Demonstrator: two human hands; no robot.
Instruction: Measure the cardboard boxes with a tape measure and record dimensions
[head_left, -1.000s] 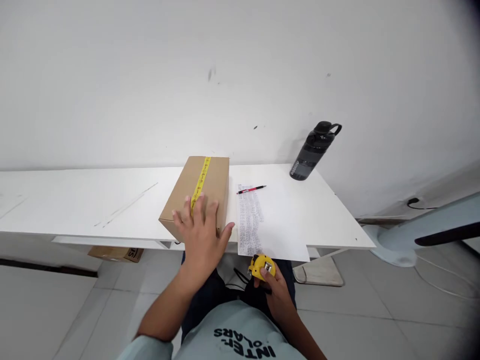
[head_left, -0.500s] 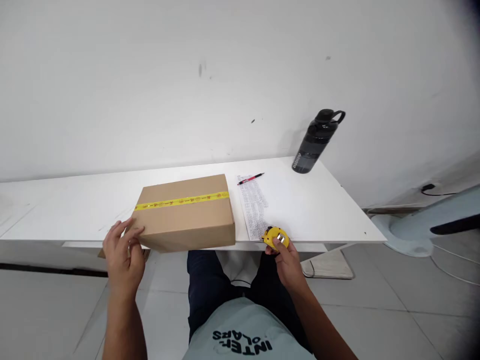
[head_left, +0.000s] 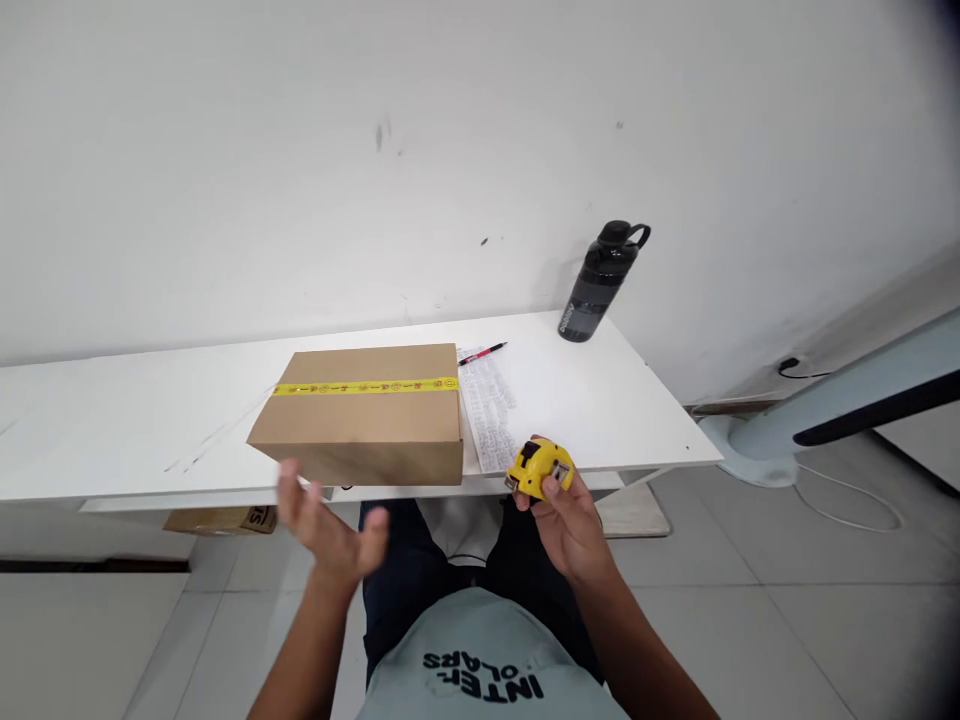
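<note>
A closed cardboard box [head_left: 352, 425] with printed yellow tape along its top lies on the white table [head_left: 187, 400], near the front edge. My left hand [head_left: 330, 530] is in front of the box, off its surface, with the fingers spread and blurred by motion; nothing is in it. In my right hand [head_left: 570, 520] I grip a yellow tape measure [head_left: 541, 468], held over the table's front edge. Just beyond it, beside the box, is a sheet of paper [head_left: 487, 410] covered in writing. A red and black pen [head_left: 484, 353] rests at the top of the sheet.
A dark water bottle [head_left: 596, 290] stands at the back right of the table, close to the wall. Below the table on the left is another cardboard box [head_left: 217, 520]. A pale post with a round base [head_left: 754, 455] stands on the floor at right.
My left hand has let go of the box's left front corner and moved right, its fingers opening. The box now sits straighter. The tape measure has tilted in my right hand.
</note>
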